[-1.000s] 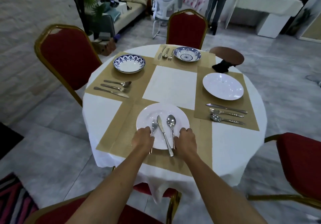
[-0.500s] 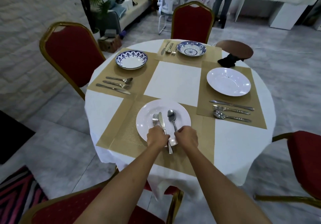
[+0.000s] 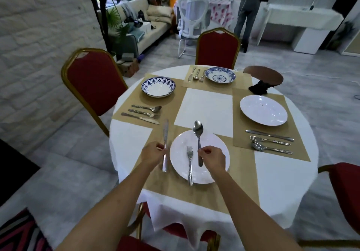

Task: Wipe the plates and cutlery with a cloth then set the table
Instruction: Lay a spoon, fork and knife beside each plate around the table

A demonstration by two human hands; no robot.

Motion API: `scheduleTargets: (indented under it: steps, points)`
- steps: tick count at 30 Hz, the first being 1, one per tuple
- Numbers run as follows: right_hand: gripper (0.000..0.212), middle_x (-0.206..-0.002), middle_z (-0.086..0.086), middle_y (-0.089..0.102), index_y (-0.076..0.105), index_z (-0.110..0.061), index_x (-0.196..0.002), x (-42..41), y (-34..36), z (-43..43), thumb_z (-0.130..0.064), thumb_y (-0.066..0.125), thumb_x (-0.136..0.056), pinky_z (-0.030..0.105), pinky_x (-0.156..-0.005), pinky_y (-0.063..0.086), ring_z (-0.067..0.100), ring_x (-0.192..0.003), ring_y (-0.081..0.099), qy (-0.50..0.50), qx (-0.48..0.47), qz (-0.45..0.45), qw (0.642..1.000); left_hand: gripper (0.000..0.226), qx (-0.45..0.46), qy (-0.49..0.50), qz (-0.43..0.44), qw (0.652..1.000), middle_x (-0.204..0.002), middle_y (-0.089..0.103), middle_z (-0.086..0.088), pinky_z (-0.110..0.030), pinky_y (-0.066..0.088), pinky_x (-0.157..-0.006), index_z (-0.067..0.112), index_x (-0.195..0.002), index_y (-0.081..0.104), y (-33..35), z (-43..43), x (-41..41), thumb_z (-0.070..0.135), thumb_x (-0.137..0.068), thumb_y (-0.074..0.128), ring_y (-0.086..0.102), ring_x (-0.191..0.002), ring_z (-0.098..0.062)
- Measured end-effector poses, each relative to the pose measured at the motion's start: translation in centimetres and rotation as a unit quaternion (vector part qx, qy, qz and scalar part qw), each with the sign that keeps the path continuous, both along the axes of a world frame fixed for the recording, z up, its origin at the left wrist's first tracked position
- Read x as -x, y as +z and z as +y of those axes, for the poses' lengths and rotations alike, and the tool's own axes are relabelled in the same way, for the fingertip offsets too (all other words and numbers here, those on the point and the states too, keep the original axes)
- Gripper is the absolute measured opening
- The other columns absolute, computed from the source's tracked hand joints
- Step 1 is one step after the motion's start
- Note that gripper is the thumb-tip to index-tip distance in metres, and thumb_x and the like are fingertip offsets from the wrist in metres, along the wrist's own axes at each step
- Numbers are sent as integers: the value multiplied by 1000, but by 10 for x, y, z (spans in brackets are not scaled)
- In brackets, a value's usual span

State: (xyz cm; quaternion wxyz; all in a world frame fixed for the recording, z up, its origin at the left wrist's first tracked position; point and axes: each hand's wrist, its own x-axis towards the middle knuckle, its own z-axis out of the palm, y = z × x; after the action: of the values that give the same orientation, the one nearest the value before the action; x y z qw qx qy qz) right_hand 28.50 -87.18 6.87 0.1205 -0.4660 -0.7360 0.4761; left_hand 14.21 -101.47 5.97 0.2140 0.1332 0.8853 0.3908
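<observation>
A white plate (image 3: 212,153) sits on the tan placemat (image 3: 239,180) nearest me. A fork (image 3: 190,165) lies lengthwise on the plate. My left hand (image 3: 153,153) pinches a knife (image 3: 165,133), held upright just left of the plate. My right hand (image 3: 211,158) holds a spoon (image 3: 198,131) by its handle, bowl pointing away, above the plate's middle. A black cloth (image 3: 258,88) lies bunched at the far right of the table.
Three other settings lie on the round white-clothed table (image 3: 128,139): a blue-patterned bowl (image 3: 158,86) with cutlery at left, a blue bowl (image 3: 220,74) at the far side, a white plate (image 3: 263,110) with cutlery at right. Red chairs (image 3: 93,83) ring the table. A person (image 3: 247,11) stands far back.
Both hands closed on cutlery lying on the plate and lifted it. The knife went left off the plate with my left hand; the spoon rose in my right. The fork stays on the plate.
</observation>
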Motion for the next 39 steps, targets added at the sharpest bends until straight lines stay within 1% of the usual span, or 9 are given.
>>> scheduleTargets:
  steps: [3, 6, 9, 14, 19, 24, 27, 33, 39]
  points:
    - [18, -59, -9, 64, 67, -21, -73, 32, 6, -33, -16, 59, -88, 18, -60, 41, 8, -67, 60, 4, 9, 14, 1000, 17, 48, -17, 1, 999, -93, 73, -4, -36, 54, -85, 15, -92, 71, -7, -29, 32, 28, -81, 71, 68, -89, -25]
    - [24, -64, -6, 66, 66, -20, -64, 58, 0, -65, -12, 58, -86, 28, -70, 51, 19, -77, 65, -4, 17, -3, 1000, 13, 64, -49, -11, 997, -95, 73, -3, -33, 52, -84, 16, -89, 70, -17, -48, 52, 28, -84, 69, 67, -90, -25]
    - [14, -76, 3, 70, 73, -11, -78, 80, -11, -94, -14, 60, -84, 29, -71, 48, 20, -76, 62, -2, -5, -49, 999, 16, 77, -91, -14, 993, -100, 72, -5, -27, 47, -78, 13, -95, 72, -31, -56, 65, 25, -85, 68, 64, -96, -24]
    - [17, -83, 5, 70, 71, -13, -85, 96, -30, -126, -23, 57, -86, 26, -63, 42, 21, -76, 59, 3, -24, -158, 987, 21, 77, -133, -23, 988, -102, 69, -2, -22, 38, -73, 12, -99, 69, -42, -64, 73, 29, -85, 69, 62, -101, -22]
    - [19, -71, 3, 63, 63, -15, -67, 105, -41, -139, -17, 57, -85, 28, -64, 44, 23, -76, 60, -18, -44, -169, 985, 15, 77, -146, -18, 986, -85, 62, 5, -21, 37, -69, 19, -82, 59, -48, -67, 82, 26, -80, 73, 61, -90, -17]
    - [19, -99, 7, 70, 68, -17, -100, 113, -45, -139, -18, 54, -88, 26, -72, 41, 26, -98, 62, -25, -59, -181, 981, 15, 49, -150, -8, 987, -77, 62, 5, -22, 35, -61, 17, -83, 59, -54, -69, 84, 20, -80, 73, 57, -76, -14]
    - [20, -95, 11, 70, 67, -12, -96, 117, -47, -139, -14, 49, -89, 28, -71, 42, 29, -94, 63, 3, -105, -201, 974, 15, 29, -160, 3, 987, -81, 65, 1, -19, 32, -56, 16, -87, 58, -56, -69, 83, 18, -82, 72, 60, -78, -16]
    - [20, -90, 10, 70, 68, -9, -93, 122, -53, -144, -9, 49, -88, 33, -72, 50, 26, -86, 64, 18, -140, -195, 971, 31, 17, -180, 16, 983, -85, 64, 3, -23, 36, -70, 20, -113, 59, -56, -72, 83, 20, -85, 70, 56, -81, -15]
    - [16, -86, 11, 70, 68, -7, -92, 126, -57, -145, -12, 54, -88, 35, -71, 51, 25, -80, 63, 11, -124, -158, 979, 34, 22, -187, 34, 981, -100, 70, -2, -22, 38, -74, 23, -121, 60, -56, -73, 81, 20, -88, 67, 62, -98, -21]
